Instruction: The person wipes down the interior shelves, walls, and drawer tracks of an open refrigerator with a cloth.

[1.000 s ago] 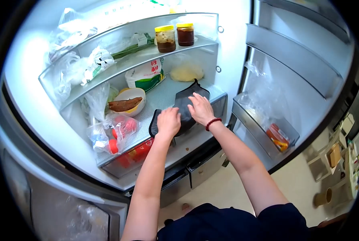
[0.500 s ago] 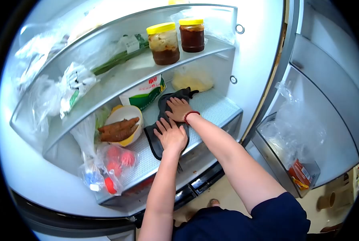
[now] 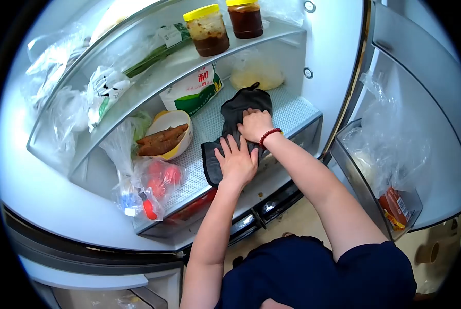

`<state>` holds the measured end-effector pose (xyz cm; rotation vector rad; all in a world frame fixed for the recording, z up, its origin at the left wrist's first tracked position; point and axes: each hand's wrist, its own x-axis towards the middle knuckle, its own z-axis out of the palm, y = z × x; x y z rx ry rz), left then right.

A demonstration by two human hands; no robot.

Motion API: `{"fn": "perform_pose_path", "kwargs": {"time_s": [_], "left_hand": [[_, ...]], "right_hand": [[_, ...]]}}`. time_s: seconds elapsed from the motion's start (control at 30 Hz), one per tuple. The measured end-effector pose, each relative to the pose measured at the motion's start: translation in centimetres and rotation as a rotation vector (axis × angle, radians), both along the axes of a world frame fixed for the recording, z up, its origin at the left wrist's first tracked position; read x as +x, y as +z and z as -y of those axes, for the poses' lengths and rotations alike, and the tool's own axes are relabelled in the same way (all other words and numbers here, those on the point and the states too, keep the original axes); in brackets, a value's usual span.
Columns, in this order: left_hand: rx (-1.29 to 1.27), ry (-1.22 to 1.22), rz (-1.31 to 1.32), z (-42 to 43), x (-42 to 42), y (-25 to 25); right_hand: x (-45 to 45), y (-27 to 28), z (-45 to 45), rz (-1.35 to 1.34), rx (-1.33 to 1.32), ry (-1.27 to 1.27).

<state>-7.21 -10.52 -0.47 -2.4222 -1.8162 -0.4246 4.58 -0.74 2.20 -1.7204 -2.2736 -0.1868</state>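
A dark grey cloth with black edging lies on the lower fridge shelf, its front part reaching the shelf's front edge. My left hand rests flat on the nearer part of the cloth, fingers spread. Farther back and to the right, my right hand, with a red bead bracelet at the wrist, presses on the cloth with its fingers bent; whether they pinch the fabric is unclear. Left of the cloth stands a bowl holding brown sweet potatoes.
A white and green packet and a pale bagged item sit behind the cloth. Bagged red items lie at the left front. Above stand two yellow-lidded jars. The open door's bin is at the right.
The view has shifted. The cloth is now spread wider near the back than half a second ago. My right hand has moved slightly away from my left, its fingers now bent rather than spread.
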Motion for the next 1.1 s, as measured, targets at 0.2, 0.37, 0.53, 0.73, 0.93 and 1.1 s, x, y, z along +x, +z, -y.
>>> {"fn": "perform_pose_path", "kwargs": {"time_s": [0.2, 0.37, 0.53, 0.73, 0.93, 1.1], "left_hand": [[0.032, 0.006, 0.188, -2.2, -1.6, 0.1], [0.086, 0.087, 0.072, -4.2, -1.7, -1.1], [0.1, 0.047, 0.086, -3.3, -1.2, -0.7], [0.11, -0.033, 0.1, -2.6, -1.2, -0.6], [0.112, 0.012, 0.146, -3.2, -1.2, -1.1], [0.152, -0.067, 0.19, -2.7, -1.2, -0.2]], "right_hand": [[-2.1, -3.7, -11.0, -0.079, -0.051, 0.092], [-5.9, -3.5, -16.4, -0.147, -0.084, 0.151], [-4.1, -2.7, -10.3, -0.332, -0.19, 0.502], [-0.6, -1.8, -11.9, -0.182, -0.054, 0.165], [-6.0, -3.8, -15.5, -0.189, -0.008, 0.366], [-3.8, -2.8, -8.6, -0.479, -0.358, 0.546]]}}
